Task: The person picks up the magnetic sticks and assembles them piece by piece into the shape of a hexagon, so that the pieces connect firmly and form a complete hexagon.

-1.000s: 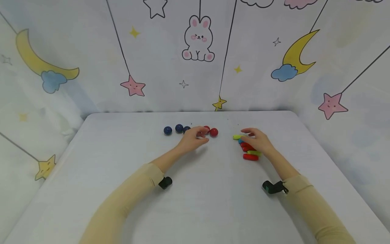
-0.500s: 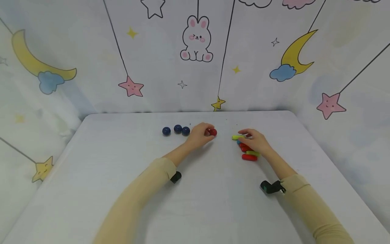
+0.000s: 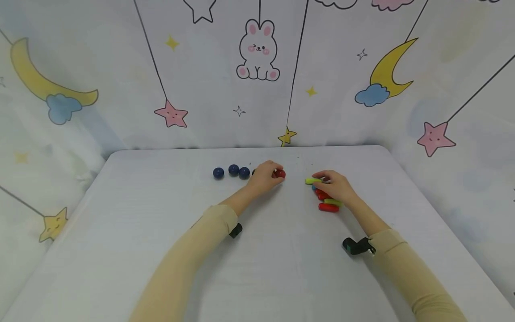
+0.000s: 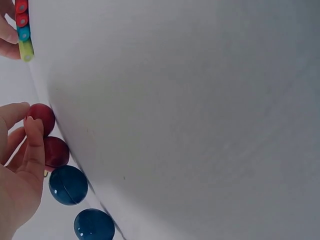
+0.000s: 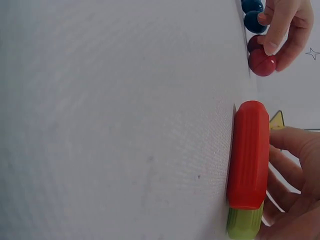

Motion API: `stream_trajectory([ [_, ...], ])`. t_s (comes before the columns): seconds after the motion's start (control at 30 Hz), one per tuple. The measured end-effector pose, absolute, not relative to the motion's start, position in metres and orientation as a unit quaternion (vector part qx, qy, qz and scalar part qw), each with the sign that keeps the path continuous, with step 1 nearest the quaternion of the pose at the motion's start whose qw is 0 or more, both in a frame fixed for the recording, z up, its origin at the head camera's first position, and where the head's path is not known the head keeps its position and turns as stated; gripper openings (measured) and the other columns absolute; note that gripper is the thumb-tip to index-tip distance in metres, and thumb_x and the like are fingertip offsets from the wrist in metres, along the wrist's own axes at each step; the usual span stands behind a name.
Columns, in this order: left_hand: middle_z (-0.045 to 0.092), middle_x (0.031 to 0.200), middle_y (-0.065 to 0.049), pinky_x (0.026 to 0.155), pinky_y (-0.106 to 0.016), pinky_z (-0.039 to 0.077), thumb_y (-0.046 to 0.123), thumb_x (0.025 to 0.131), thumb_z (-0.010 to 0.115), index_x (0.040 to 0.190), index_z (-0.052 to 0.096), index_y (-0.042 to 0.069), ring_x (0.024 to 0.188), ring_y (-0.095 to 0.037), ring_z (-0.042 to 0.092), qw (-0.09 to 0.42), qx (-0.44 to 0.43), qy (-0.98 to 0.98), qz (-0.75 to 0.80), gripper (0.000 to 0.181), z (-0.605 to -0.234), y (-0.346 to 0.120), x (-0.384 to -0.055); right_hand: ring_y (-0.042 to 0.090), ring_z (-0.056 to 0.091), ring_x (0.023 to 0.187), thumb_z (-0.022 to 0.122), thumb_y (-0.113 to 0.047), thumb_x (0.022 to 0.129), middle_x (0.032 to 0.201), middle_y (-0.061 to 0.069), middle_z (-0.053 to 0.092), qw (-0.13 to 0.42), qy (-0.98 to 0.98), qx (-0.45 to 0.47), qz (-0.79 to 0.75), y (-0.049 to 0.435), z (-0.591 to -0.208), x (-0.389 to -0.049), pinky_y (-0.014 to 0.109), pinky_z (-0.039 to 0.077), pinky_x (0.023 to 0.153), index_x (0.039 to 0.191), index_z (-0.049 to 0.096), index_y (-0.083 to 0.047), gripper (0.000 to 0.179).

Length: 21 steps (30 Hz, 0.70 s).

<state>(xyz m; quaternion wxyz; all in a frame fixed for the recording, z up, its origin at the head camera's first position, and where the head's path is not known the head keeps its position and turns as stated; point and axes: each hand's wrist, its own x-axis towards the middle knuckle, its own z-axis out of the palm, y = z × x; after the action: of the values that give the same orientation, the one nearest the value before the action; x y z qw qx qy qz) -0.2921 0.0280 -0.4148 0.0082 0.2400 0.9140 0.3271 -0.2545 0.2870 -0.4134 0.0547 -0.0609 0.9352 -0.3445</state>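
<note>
My left hand point(image 3: 262, 178) pinches the right-hand red ball point(image 3: 280, 174) between thumb and fingertips at the back of the table. Another red ball point(image 4: 56, 152) touches it and is mostly hidden by the hand in the head view. Several dark blue balls point(image 3: 244, 173) continue the line to the left. My right hand point(image 3: 339, 186) bends over a slanting row of short ribbed sticks, with thumb and finger on either side of the far yellow-green stick point(image 3: 311, 181). Below it lie a blue stick point(image 4: 23, 33), red sticks point(image 3: 328, 207) and another yellow-green stick point(image 5: 245, 223).
The white tabletop point(image 3: 257, 268) ends just behind the balls, where a curtain point(image 3: 209, 80) printed with moons, stars and a rabbit hangs. Black wrist cameras point(image 3: 356, 246) stick out from under both sleeves, low over the table.
My left hand has moved right, from beside the red balls onto the right-hand one. The right hand's thumb and finger have edged slightly left around the far yellow-green stick.
</note>
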Motion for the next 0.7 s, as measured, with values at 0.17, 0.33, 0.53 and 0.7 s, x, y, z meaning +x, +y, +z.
stream_trajectory([
  [0.17, 0.060, 0.119, -0.008, 0.089, -0.030, 0.048, 0.021, 0.093, 0.068, 0.125, 0.063, 0.006, 0.102, -0.018, 0.057, 0.015, 0.235, 0.917, 0.321, 0.036, -0.4128, 0.0270, -0.2912, 0.039, 0.048, 0.120, 0.060, -0.022, 0.097, 0.133, 0.022, 0.051, 0.054, 0.936, -0.063, -0.342, 0.2859, -0.4130, -0.2557, 0.054, 0.042, 0.097, 0.128, 0.060, -0.004, 0.036],
  [0.33, 0.060, 0.119, -0.008, 0.088, -0.031, 0.048, 0.025, 0.093, 0.068, 0.122, 0.064, 0.007, 0.103, -0.019, 0.058, 0.002, 0.241, 0.920, 0.311, 0.035, -0.4137, 0.0288, -0.2923, 0.038, 0.049, 0.118, 0.060, -0.023, 0.097, 0.130, 0.021, 0.054, 0.048, 0.938, -0.069, -0.337, 0.2861, -0.4155, -0.2588, 0.053, 0.042, 0.096, 0.126, 0.061, -0.004, 0.035],
  [0.53, 0.061, 0.114, -0.007, 0.083, -0.029, 0.048, 0.024, 0.093, 0.068, 0.117, 0.065, 0.008, 0.097, -0.018, 0.058, 0.005, 0.241, 0.920, 0.310, 0.029, -0.4158, 0.0326, -0.2921, 0.036, 0.051, 0.115, 0.061, -0.024, 0.096, 0.128, 0.020, 0.056, 0.045, 0.940, -0.070, -0.331, 0.2830, -0.4176, -0.2603, 0.052, 0.043, 0.095, 0.124, 0.063, -0.006, 0.033],
  [0.7, 0.061, 0.111, -0.005, 0.081, -0.026, 0.049, 0.025, 0.092, 0.069, 0.116, 0.066, 0.008, 0.095, -0.016, 0.059, 0.014, 0.240, 0.916, 0.320, 0.029, -0.4169, 0.0335, -0.2911, 0.037, 0.052, 0.114, 0.062, -0.021, 0.096, 0.127, 0.019, 0.057, 0.046, 0.941, -0.070, -0.327, 0.2786, -0.4163, -0.2607, 0.051, 0.045, 0.094, 0.122, 0.064, -0.006, 0.030],
])
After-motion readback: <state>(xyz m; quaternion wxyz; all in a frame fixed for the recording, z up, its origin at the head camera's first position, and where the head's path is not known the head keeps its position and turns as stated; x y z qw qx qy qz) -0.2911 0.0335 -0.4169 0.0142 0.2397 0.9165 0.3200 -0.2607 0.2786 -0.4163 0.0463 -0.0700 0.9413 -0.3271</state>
